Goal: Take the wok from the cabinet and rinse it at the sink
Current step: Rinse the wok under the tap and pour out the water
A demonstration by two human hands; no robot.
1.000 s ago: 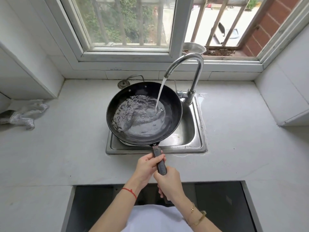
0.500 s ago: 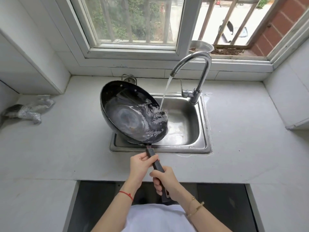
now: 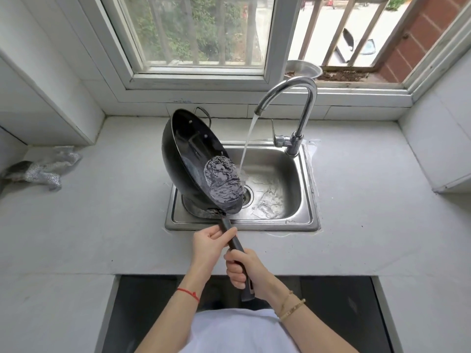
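Note:
The black wok [image 3: 188, 151] is tipped steeply onto its right side over the left half of the steel sink [image 3: 304, 184]. Water pools at the wok's low right rim, above the drain. Both hands grip its long dark handle: my left hand [image 3: 207, 244] nearer the pan, my right hand [image 3: 246, 271] further back. The chrome faucet [image 3: 303, 105] runs, and its stream falls into the basin just right of the wok.
A crumpled silvery cloth [image 3: 43, 169] lies on the white counter [image 3: 102, 225] at far left. A metal bowl [image 3: 303, 68] sits on the window sill behind the faucet. A dark opening below the counter edge lies in front of me.
The wok went from level under the stream, filling with water, to steeply tilted on its right side. The water slid to the low rim. Both hands kept hold of the handle.

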